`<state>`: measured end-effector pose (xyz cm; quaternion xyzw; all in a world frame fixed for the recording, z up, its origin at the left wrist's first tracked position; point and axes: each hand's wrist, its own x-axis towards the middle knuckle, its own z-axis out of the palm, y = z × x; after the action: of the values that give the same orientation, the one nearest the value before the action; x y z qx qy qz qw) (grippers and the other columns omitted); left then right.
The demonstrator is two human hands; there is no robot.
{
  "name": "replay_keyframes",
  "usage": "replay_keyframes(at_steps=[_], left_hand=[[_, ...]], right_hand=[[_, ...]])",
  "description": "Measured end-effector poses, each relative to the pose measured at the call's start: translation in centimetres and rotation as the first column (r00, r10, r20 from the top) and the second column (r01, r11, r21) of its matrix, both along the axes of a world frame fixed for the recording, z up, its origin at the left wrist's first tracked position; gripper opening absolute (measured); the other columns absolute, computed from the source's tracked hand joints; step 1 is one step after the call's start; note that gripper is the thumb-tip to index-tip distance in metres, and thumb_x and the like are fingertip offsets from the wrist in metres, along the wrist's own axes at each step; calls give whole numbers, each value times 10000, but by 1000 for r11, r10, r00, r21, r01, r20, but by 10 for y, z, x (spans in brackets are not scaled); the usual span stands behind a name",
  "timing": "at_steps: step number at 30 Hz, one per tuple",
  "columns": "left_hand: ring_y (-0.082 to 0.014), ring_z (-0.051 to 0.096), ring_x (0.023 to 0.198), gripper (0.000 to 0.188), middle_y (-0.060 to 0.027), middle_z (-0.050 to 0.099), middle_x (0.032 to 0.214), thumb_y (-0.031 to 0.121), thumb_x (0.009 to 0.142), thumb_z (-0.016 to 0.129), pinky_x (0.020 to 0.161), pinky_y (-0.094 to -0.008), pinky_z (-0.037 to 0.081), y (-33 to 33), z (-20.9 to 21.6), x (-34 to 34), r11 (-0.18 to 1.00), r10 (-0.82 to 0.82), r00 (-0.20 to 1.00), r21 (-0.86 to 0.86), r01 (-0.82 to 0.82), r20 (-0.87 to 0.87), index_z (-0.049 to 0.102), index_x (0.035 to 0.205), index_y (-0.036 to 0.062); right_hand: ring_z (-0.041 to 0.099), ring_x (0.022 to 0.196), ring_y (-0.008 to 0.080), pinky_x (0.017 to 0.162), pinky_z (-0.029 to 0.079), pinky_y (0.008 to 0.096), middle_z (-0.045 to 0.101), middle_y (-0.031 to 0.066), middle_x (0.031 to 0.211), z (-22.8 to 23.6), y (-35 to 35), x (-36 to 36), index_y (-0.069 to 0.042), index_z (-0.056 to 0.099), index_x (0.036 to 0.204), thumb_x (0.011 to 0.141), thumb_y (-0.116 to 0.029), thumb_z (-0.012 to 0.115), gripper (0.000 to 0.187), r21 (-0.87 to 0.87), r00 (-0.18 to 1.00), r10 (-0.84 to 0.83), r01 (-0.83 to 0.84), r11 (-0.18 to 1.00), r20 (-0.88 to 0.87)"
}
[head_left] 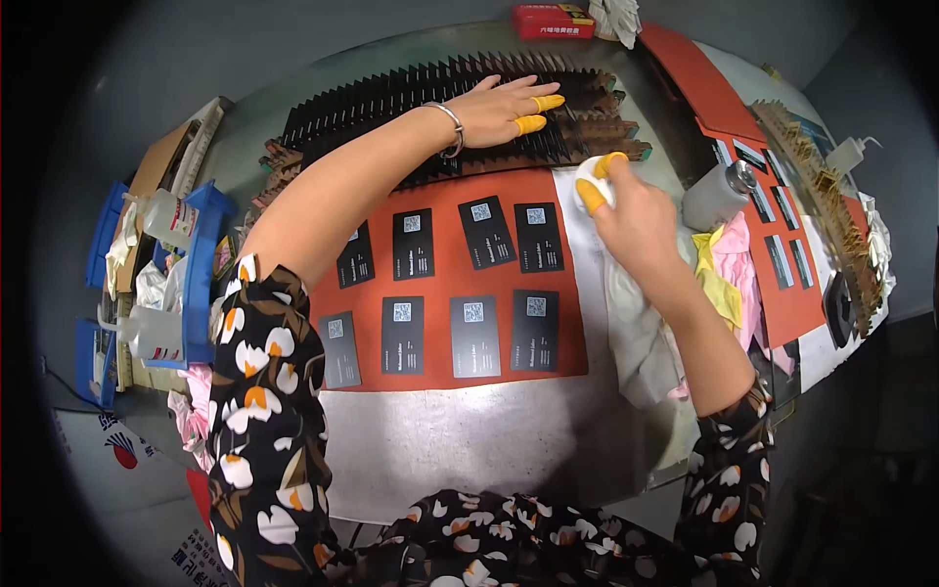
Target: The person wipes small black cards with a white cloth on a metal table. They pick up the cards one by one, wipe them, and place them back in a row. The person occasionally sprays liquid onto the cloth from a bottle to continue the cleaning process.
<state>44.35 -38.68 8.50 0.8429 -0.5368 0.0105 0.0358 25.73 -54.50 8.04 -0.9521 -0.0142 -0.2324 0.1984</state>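
Over the far rack, my left hand is stretched palm-down with its fingers apart. Yellow finger cots cover two of its fingertips, which lie at the upright black cards near the rack's right end. Whether those tips touch a card cannot be made out. My right hand, also with two yellow cots, pinches a small white wiping pad beside the rack's near right corner. Between my arms, several black printed cards lie in two rows on an orange mat.
To the right stand a grey bottle and yellow and pink cloths. Farther right, more cards lie on another orange sheet beside a second rack. Blue bins with squeeze bottles line the left. A red box sits at the back.
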Motion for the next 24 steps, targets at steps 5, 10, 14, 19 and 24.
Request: replay_keyframes(at_steps=[5,10,14,19,24], left_hand=[[-222,132,1355,466,-1,164,1468,360,950,291,1078,-486,71,4,-5,-2,1000,0,1000,-28,-1,-30,267,1384,192],[-217,135,1354,449,3,160,1469,355,948,290,1071,-506,80,5,-15,4,1000,-4,997,-13,5,75,308,1356,168],[-218,137,1353,445,-1,163,1468,354,945,286,1064,-529,92,2,-16,5,1000,-4,997,-28,6,78,341,1335,145],[-209,131,1354,461,-3,171,1466,341,953,275,1074,-508,52,4,-12,0,1000,28,996,3,-29,90,251,1390,194],[-221,130,1355,458,-4,162,1469,347,949,280,1067,-523,62,4,-15,4,1000,0,997,-19,1,77,280,1374,177]], right_hand=[[596,612,363,524,452,460,603,183,704,-42,9,32,-20,466,846,707,-106,555,186,-128,1000,-1,5,992,30],[595,616,369,552,462,458,608,176,718,-36,19,39,-9,480,861,685,-99,557,212,-103,999,28,-23,994,45],[595,644,387,606,458,471,611,204,717,-37,18,44,-4,502,865,717,-135,559,206,-60,1000,-17,16,998,-20],[584,636,387,588,436,464,580,203,617,-46,5,38,-26,542,884,775,-239,580,242,-39,993,-70,67,997,-99],[604,715,383,644,460,475,614,221,729,-23,17,39,-11,532,879,721,-146,558,209,-17,992,-78,76,997,-102]])
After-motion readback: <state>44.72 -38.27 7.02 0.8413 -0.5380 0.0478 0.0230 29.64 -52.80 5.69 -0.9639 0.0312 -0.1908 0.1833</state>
